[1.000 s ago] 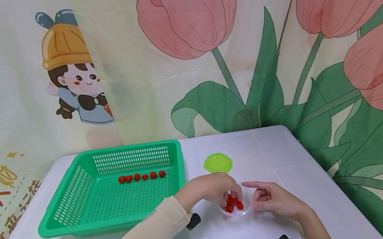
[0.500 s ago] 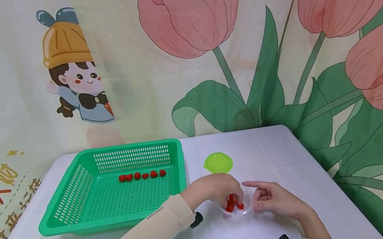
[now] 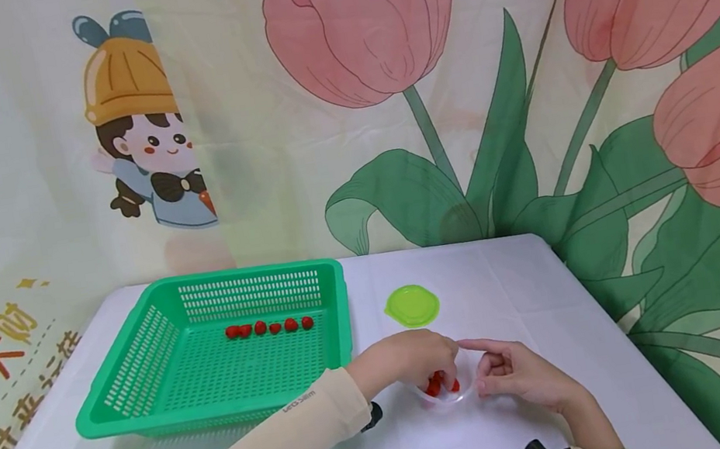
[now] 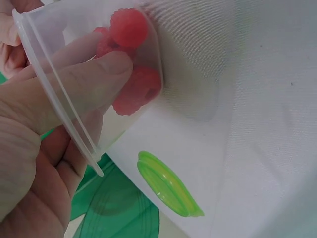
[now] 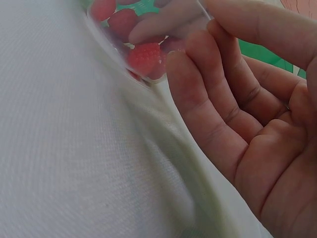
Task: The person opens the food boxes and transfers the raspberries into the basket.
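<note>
A clear plastic cup [image 3: 450, 400] with several raspberries [image 4: 129, 27] in it stands on the white table. My left hand [image 3: 419, 356] reaches into it from above. In the left wrist view, its thumb and a finger close on a raspberry [image 4: 137, 90] inside the cup, though the grip is partly hidden behind the wall. My right hand [image 3: 521, 375] is at the cup's right side, index finger stretched along the rim, thumb at the near side and the other fingers curled. The right wrist view has its fingertips [image 5: 181, 62] against the cup wall.
A green slotted basket [image 3: 220, 411] stands on the left, with several raspberries [image 3: 260, 327] in a row inside. Behind the cup lies a light green lid [image 3: 413, 305]. A fabric backdrop with printed tulips [image 3: 363, 20] hangs behind the table [image 3: 481, 276].
My left hand has moved slightly right and lower over the cup, hiding more of its raspberries. The right hand stays at the cup's side. The head view has shifted slightly.
</note>
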The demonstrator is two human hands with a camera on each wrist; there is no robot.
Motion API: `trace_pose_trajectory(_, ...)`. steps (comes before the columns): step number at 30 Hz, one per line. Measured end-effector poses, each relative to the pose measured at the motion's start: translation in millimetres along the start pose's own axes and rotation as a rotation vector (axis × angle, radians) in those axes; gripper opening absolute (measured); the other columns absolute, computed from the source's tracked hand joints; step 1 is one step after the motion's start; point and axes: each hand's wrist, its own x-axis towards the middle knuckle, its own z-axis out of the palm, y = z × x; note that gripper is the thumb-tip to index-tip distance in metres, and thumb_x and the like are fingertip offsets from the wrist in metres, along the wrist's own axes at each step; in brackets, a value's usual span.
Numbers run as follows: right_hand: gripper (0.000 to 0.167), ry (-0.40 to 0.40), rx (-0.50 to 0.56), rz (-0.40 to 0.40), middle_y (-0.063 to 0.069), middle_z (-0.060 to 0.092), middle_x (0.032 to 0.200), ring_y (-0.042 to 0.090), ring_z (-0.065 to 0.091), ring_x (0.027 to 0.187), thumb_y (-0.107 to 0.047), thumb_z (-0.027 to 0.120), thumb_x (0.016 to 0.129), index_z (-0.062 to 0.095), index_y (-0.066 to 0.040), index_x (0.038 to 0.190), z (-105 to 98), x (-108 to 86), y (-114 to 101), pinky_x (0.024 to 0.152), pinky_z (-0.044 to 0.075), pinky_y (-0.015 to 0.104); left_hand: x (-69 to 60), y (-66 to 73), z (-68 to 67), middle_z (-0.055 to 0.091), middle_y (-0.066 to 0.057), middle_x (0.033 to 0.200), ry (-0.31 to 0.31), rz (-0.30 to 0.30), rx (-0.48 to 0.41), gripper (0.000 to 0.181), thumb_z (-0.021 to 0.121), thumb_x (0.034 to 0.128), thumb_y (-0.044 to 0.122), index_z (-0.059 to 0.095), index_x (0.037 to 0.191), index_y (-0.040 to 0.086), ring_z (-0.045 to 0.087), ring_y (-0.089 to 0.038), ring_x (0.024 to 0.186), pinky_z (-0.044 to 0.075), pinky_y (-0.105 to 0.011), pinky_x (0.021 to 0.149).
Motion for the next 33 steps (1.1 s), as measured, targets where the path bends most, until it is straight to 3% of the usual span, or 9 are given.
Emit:
trace_pose_trajectory(14, 0.072, 0.004, -0.007, 0.005, 0.008, 0.067, 0.095, 0.014, 0.066, 0.081, -0.013, 0.081, 0.095, 0.048, -0.004, 0.157, -0.9, 0.7, 2.0, 0.077, 0.059, 0.024, 0.5, 0.9, 4.7, 0.061, 0.010, 0.102, 0.019, 0.004, 0.039, 0.017, 0.085, 0.0920, 0.014, 0.086, 0.100, 0.029, 0.053, -0.005, 0.090, 0.046, -0.013, 0.082)
trace_pose_trajectory(20, 0.071, 0.004, -0.008, 0.004, 0.006, 0.067, 0.095, 0.013, 0.065, 0.080, -0.012, 0.080, 0.095, 0.047, -0.002, 0.157, 0.4, 1.2, -0.8, 0.076, 0.057, 0.023, -0.6, -2.4, 4.1, 0.061, 0.011, 0.100, 0.037, 0.020, -0.036, 0.017, 0.084, 0.0926, 0.013, 0.086, 0.103, 0.026, 0.053, -0.003, 0.089, 0.046, -0.011, 0.080)
trace_pose_trajectory(25, 0.070, 0.002, 0.003, 0.003, 0.009, 0.067, 0.095, 0.013, 0.065, 0.081, -0.009, 0.079, 0.096, 0.046, 0.000, 0.157, 2.1, 1.3, -3.1, 0.075, 0.056, 0.023, -1.1, -4.4, 1.8, 0.062, 0.011, 0.093, 0.046, 0.035, -0.077, 0.016, 0.083, 0.0919, 0.009, 0.086, 0.093, 0.025, 0.053, -0.003, 0.085, 0.043, -0.010, 0.076)
trace_pose_trajectory(33, 0.071, 0.010, -0.007, 0.004, 0.010, 0.067, 0.095, 0.014, 0.065, 0.081, -0.009, 0.080, 0.095, 0.047, 0.000, 0.157, 2.6, 0.6, -3.7, 0.075, 0.056, 0.023, -1.7, -2.0, 2.6, 0.062, 0.011, 0.095, 0.049, 0.020, -0.027, 0.023, 0.087, 0.0891, 0.009, 0.085, 0.104, 0.027, 0.053, -0.003, 0.084, 0.044, -0.010, 0.078)
